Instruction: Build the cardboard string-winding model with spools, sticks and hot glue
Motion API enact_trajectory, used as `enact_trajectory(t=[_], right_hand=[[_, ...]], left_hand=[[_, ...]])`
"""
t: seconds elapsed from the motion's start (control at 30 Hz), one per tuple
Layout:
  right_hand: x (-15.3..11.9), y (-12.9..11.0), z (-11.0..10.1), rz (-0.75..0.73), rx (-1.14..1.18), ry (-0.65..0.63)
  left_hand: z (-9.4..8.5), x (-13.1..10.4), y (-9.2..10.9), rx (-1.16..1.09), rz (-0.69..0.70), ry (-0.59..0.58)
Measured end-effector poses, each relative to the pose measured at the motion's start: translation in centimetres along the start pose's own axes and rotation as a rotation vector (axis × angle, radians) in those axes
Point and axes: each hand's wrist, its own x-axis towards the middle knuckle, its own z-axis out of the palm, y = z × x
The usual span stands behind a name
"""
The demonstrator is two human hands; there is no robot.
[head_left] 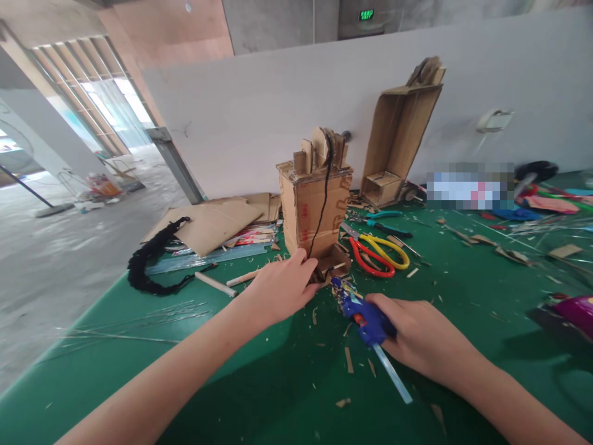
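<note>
A blue hot glue gun [365, 315] is in my right hand [417, 334], with a clear glue stick [393, 374] sticking out of its back. Its nozzle points at the foot of an upright cardboard box model [311, 210]. My left hand [282, 284] is closed at the model's lower front edge, fingers bent around a small cardboard part there; what exactly they pinch is partly hidden. From a cardboard wheel [320, 147] on top, a black cord [323, 207] runs down the front to near my left fingers.
Scissors with red and yellow handles [380, 253] lie right of the model, near teal-handled pliers [384, 224]. A second cardboard model [401, 139] leans at the wall. Left are cardboard sheets [217, 219], a black yarn bundle [143, 266] and wooden rods [215, 284]. Scraps litter the green table [259, 395].
</note>
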Motion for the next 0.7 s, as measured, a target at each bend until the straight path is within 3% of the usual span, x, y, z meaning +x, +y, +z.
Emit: enact_trajectory(t=[0.23, 0.33, 0.53, 0.6, 0.7], right_hand=[[-2.4, 3.0, -2.1, -0.010, -0.088, 0.034], [-3.5, 4.2, -3.1, 0.155, -0.118, 0.011], [-4.3, 6.0, -4.0, 0.714, -0.151, -0.051], [-4.4, 7.4, -3.4, 0.781, -0.135, -0.055], [-4.8, 9.9, -1.6, 0.739, -0.137, -0.023]], left_hand=[[0.0, 0.0, -0.4, 0.019, -0.008, 0.037], [-0.1, 0.0, -0.2, 0.034, -0.017, 0.058], [-0.7, 0.0, 0.1, 0.044, -0.036, 0.105], [-0.8, 0.0, 0.1, 0.041, -0.034, 0.119], [-0.9, 0.0, 0.0, 0.039, -0.032, 0.133]])
